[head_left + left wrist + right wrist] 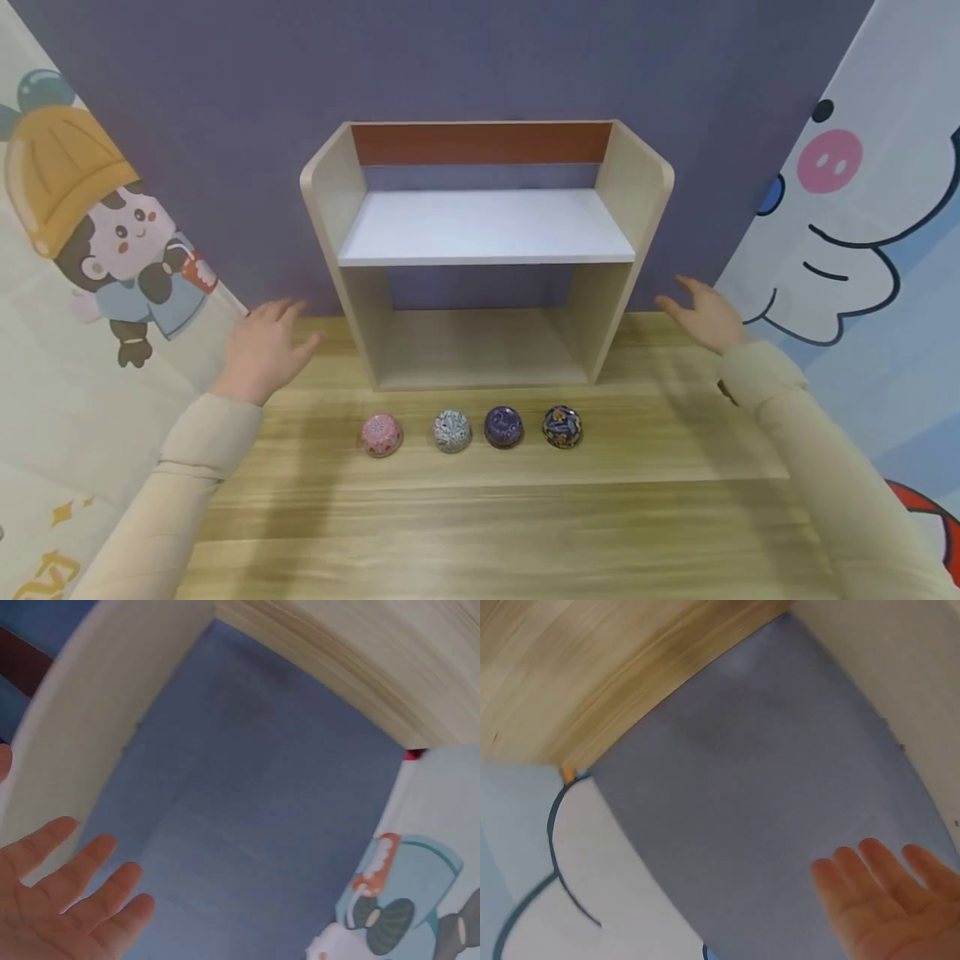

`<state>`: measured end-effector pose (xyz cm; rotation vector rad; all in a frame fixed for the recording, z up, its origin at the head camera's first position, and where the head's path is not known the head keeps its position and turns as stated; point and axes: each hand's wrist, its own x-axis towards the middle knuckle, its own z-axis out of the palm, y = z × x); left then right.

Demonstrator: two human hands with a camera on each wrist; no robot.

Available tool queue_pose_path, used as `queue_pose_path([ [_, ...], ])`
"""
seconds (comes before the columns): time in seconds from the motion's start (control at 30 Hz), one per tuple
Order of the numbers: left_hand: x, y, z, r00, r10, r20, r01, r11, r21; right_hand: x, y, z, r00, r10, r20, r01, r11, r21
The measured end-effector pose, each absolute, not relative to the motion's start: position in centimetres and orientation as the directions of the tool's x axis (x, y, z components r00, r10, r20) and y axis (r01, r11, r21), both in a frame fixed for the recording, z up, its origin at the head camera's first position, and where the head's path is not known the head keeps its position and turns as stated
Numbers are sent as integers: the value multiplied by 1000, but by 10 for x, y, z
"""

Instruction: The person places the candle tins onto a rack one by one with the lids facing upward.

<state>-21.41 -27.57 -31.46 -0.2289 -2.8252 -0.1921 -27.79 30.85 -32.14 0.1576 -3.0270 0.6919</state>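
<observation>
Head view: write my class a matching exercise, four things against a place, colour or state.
1. Pink tin
2. Purple tin
3. Upper shelf
4. Left hand

A. plain white
B. beside the rack, gripping nothing
C. left end of the row
D. between the white tin and navy tin

Pairs: 1-C, 2-D, 3-A, 4-B

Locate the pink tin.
In the head view, the pink tin sits at the row's left end on the table, in front of the shelf unit, with the black-and-white tin next on its right.
</observation>
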Motion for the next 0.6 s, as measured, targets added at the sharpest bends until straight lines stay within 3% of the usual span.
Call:
queue_pose_path([
  [0.13, -203, -265, -315, -930, 155, 333, 221, 961, 168, -267, 304, -320, -994, -93, 57, -109, 861, -497],
  [0.4, -180, -262, -325, -970, 157, 186, 206, 937, 283, -239, 282, -316, -994, -99, 35, -100, 789, -607],
  [0.6, -166, -268, -343, -951, 200, 234, 270, 907, 323, -216, 258, -312, -990, -73, 119, -132, 760, -636],
])
